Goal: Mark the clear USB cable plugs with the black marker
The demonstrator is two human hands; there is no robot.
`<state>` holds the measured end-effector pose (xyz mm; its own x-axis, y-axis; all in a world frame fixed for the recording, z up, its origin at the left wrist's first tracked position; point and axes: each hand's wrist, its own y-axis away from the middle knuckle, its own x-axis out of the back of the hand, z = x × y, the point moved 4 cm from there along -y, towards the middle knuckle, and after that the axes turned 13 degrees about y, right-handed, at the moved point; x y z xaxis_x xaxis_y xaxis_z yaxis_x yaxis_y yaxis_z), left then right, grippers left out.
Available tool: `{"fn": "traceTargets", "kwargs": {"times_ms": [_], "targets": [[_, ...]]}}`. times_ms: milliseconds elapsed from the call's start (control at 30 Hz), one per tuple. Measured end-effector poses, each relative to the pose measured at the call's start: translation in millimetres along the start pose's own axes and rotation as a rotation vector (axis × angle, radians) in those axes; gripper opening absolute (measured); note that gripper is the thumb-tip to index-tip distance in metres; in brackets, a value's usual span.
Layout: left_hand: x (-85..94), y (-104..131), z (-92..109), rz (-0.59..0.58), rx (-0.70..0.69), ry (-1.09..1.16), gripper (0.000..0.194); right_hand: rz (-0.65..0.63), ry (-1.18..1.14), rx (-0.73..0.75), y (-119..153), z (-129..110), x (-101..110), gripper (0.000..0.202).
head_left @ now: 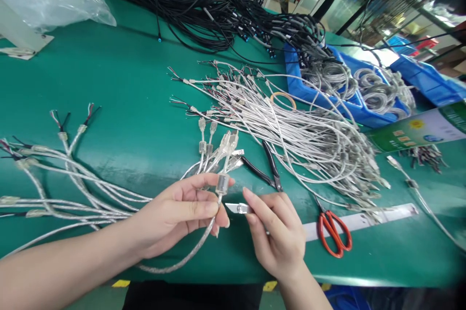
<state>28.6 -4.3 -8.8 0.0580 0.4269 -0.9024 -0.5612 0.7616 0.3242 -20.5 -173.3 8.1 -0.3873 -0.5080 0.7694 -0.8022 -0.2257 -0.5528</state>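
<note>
The left hand (pixel 178 213) is clamped, thumb against fingers, on a translucent, silver-braided cable (pixel 197 247), gripping it just below its grey cylindrical collar (pixel 222 184). The right hand (pixel 278 227) is closed around a small silver metal blade (pixel 238 208), its tip protruding toward the left hand. Governing relation: the held cable section lies directly left of the blade tip and just beside it; contact cannot be confirmed. At the collar, the cable's long axis runs nearly upright in view, leaning slightly right at the top; the blade lies roughly crosswise to it. Below the left thumb, the cable curves down and left. Both hands are above the green desk (pixel 127 72). Red-handled scissors (pixel 334 234) lie right of the right hand; black-handled pliers (pixel 272 166) lie beyond it.
</note>
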Motion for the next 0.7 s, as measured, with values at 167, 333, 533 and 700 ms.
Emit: {"fn": "traceTargets", "kwargs": {"times_ms": [167,333,533,700], "targets": [[-2.7,1.1,-0.4,-0.055,-0.003,0.009,0.029,-0.033,0.016,-0.007,-0.9,-0.4,-5.3,0.044],[-3.6,2.0,0.3,-0.041,0.0,-0.004,0.03,0.047,0.113,0.0,-1.8,0.3,-4.5,0.047],[0.0,0.5,1.7,0.038,-0.048,-0.039,0.038,0.11,0.08,-0.005,1.6,1.3,1.3,0.051],[0.0,0.0,1.5,0.039,-0.089,-0.06,0.036,0.04,0.059,0.018,4.0,-0.8,0.0,0.048]]}}
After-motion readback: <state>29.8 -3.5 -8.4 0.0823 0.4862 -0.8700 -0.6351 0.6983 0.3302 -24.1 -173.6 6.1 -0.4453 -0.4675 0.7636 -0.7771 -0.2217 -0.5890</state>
